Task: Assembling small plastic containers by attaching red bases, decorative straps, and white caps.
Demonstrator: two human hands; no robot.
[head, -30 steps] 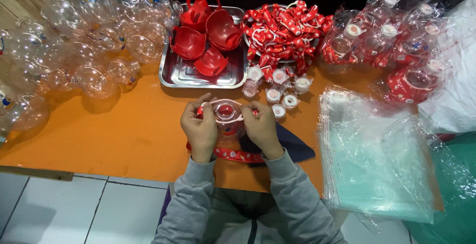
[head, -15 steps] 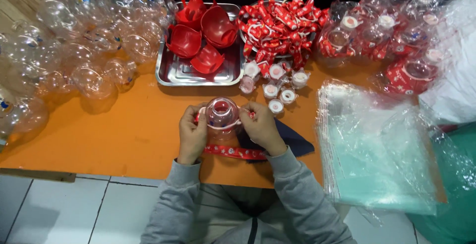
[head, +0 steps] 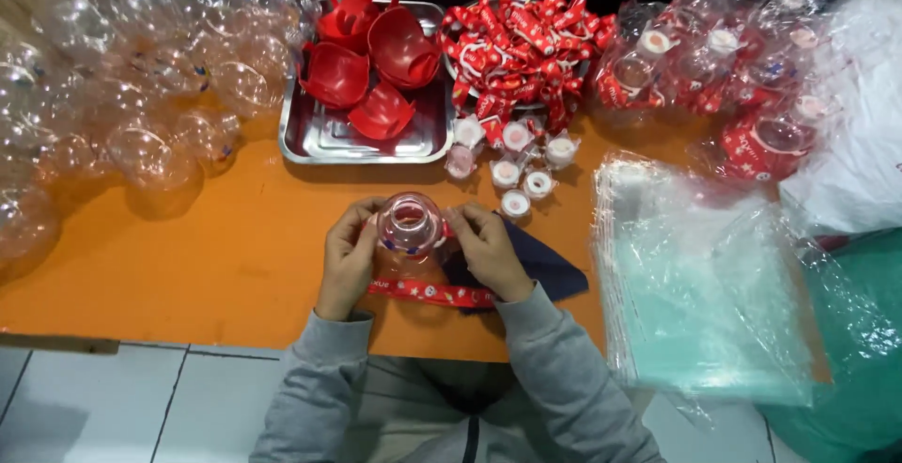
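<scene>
A clear, rounded plastic bottle (head: 410, 224) stands mouth-up near the front of the smooth orange table (head: 216, 256), glossy, with a red band at its base; the left hand (head: 349, 254) and right hand (head: 486, 249) cup it from either side, fingers curled close on its walls, wrists on the tabletop; a red strap (head: 427, 292) lies flat just below, a dark cloth (head: 540, 267) under the right hand; behind, a steel tray (head: 329, 139) holds red cup-shaped shells (head: 376, 49); small white caps (head: 512, 167) cluster near; thin clear bags (head: 705, 284) stack at right.
</scene>
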